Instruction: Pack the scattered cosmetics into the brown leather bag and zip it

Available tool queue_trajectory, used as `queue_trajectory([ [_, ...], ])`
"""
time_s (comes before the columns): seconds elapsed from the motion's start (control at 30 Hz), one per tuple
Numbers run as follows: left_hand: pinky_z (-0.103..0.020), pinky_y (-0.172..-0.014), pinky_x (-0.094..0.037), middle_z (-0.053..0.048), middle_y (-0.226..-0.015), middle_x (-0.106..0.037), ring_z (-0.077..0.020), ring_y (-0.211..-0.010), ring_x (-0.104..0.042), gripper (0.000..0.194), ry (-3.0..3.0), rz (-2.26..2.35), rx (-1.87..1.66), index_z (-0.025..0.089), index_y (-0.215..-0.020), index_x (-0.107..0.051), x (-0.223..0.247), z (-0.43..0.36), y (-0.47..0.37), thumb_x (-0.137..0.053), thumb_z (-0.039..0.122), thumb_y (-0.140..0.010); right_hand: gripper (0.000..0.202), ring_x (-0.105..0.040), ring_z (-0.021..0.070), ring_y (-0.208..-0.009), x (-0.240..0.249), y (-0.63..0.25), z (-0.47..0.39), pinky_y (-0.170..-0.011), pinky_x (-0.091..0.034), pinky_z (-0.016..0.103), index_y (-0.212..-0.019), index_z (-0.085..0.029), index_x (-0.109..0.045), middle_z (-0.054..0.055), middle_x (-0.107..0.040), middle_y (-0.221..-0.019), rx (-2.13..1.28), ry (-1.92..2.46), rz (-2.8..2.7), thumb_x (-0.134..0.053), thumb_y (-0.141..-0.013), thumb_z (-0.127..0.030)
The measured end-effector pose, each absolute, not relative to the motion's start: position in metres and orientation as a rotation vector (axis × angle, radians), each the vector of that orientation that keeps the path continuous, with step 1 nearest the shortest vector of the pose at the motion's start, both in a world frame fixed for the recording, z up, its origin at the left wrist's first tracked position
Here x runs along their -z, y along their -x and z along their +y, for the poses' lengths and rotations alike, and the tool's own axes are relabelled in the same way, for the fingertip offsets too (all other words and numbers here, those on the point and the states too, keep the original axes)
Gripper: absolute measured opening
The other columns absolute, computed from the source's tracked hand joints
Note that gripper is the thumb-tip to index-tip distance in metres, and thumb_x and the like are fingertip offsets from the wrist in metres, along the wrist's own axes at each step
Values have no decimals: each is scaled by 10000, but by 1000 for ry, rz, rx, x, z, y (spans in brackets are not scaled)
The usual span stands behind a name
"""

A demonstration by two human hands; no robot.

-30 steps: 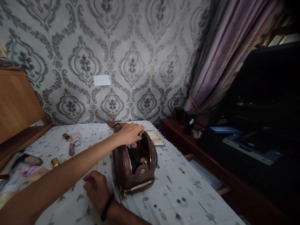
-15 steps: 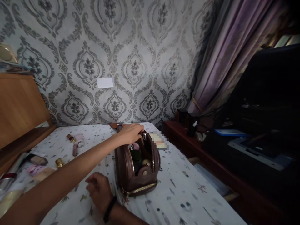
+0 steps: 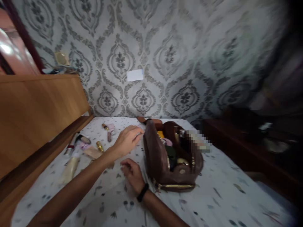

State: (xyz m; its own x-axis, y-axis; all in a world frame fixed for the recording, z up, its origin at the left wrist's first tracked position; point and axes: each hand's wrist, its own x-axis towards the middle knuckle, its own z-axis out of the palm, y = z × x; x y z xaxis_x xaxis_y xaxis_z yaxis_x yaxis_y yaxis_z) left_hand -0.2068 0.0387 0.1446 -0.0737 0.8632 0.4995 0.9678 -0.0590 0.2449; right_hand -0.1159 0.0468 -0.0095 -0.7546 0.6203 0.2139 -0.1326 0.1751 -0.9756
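Observation:
A brown leather bag (image 3: 155, 154) stands unzipped on the bed, its gold zips spread wide. Inside I see a dark round item (image 3: 169, 152), something pink (image 3: 168, 142) and something yellow (image 3: 161, 134). My left hand (image 3: 129, 140) is just left of the bag, outside it, with fingers curled together; whether anything is between them is hidden. Lower down, my right hand (image 3: 133, 175), a black band at its wrist, is near the sheet beside the bag. Its fingers are loosely bent and apart, holding nothing.
Several cosmetics lie to the left, among them a gold tube (image 3: 99, 146), a cream tube (image 3: 71, 170) and a small mauve item (image 3: 109, 136). A wooden board (image 3: 42, 116) borders the bed's left side. Dark furniture (image 3: 222, 135) stands right.
My left hand has come out of the bag's opening to its left side. The bag's mouth looks wider. The view has turned left, and my right hand stays loosely bent.

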Motion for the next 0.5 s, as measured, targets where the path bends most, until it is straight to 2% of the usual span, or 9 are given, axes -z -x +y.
queue_trajectory([
  [0.23,-333,-948,-466,-43,-1027,-696,-193,-1029,-619,172,1741,-2292,840,213,-978,-634,-96,-30,266,-469,185,-940,198,-579,181,-655,8,116,49,-584,-443,276,-847,-180,-648,39,-644,-720,-1681,451,-1906,-534,-766,-320],
  [0.4,-320,-985,-450,-52,-1115,-691,-189,-1093,-603,215,1453,-2517,597,209,-1043,-636,-67,-62,318,-464,170,-922,256,-584,183,-624,2,113,49,-587,-459,291,-863,-176,-656,44,-658,-714,-1678,497,-1952,-547,-776,-390],
  [0.5,-369,-1016,-426,-88,-1115,-686,-233,-1122,-578,228,1294,-2603,499,187,-1032,-650,-59,-78,352,-468,160,-898,267,-585,191,-619,-1,113,49,-577,-459,299,-851,-172,-669,56,-672,-712,-1660,507,-1964,-557,-767,-400],
])
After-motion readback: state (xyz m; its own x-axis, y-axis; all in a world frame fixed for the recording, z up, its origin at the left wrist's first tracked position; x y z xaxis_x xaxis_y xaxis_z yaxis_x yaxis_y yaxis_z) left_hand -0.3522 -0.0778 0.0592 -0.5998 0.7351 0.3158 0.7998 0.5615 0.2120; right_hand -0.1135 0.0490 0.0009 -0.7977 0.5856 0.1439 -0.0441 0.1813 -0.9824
